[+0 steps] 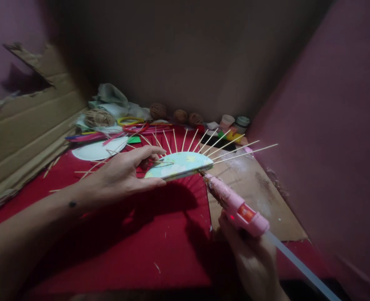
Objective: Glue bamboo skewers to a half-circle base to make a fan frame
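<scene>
My left hand (127,167) grips the left end of a pale green, patterned half-round piece (183,162), thumb along its lower edge and fingers behind it. Thin wooden sticks (208,139) fan out from its curved edge. Closed around a pink glue gun (235,202) is my right hand (250,251). The gun's nozzle, coated in brown residue, is at the right part of the piece's straight lower edge; I cannot tell whether it touches. From the gun's back trails a long translucent glue stick (300,263). A red light glows on its side.
The red tabletop (125,255) bears a brown board (260,188) at right. A white disc (94,149) and loose sticks lie left. Behind are several twine balls (158,110), red-handled scissors (135,127) and small jars (242,122). Cardboard (25,125) stands at left; a pink wall (335,125) rises right.
</scene>
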### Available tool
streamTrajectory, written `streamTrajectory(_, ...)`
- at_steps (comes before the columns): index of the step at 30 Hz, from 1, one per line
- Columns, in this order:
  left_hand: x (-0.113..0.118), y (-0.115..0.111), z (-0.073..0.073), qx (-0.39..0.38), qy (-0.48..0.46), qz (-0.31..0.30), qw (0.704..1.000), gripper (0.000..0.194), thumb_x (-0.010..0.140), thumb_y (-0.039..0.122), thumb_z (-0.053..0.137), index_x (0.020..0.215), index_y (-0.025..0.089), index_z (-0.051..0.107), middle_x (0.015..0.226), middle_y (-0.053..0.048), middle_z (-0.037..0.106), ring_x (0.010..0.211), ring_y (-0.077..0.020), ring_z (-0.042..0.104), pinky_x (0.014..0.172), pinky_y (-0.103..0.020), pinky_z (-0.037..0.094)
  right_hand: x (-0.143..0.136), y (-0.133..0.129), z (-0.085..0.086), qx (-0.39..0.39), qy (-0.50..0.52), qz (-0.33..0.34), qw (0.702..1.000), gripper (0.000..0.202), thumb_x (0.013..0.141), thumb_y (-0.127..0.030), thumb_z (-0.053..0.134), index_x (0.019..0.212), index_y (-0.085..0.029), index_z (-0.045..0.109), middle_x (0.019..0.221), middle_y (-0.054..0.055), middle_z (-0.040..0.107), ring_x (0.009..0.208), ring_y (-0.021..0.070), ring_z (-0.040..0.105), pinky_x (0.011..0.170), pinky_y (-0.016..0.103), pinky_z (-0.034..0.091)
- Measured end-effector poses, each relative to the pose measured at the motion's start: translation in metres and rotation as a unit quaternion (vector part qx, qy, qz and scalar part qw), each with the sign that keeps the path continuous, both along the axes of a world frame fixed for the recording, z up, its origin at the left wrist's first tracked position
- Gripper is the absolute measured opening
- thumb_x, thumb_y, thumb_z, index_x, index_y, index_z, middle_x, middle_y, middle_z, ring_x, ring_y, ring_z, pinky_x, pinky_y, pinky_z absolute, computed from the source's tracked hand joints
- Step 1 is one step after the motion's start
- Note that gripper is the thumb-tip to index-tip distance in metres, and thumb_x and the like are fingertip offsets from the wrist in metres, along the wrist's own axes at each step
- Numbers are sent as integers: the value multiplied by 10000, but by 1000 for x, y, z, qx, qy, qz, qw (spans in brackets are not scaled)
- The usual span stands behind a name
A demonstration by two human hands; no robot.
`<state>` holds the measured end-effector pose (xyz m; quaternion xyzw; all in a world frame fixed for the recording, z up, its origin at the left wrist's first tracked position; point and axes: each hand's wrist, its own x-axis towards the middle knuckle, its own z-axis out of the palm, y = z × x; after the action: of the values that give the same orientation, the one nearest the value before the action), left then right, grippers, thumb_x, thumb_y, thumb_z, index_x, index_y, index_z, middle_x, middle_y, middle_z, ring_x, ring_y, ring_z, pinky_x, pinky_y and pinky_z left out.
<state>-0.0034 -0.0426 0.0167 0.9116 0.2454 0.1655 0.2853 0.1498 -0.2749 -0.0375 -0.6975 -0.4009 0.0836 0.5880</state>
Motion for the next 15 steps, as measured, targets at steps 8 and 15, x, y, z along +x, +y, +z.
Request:
streamTrajectory(8,-2,2,1,-1,21,-16,1000,582,729,499,637,1242,254,506,1096,-55,621,910,-226,586,765,-328,484,0,0,7,3,34,7,999,255,802,-331,658,1020,-215,720,671,44,692,755,262,685,633,330,558)
streamTrajectory(15,-6,10,-11,47,19,-105,993,689,712,335,660,1351,310,402,1267,-45,546,1103,-257,550,890,-334,472,2,-5,-4,-16,58,-14,998,205,823,-332,633,965,-211,719,638,27,668,626,223,653,568,322,530)
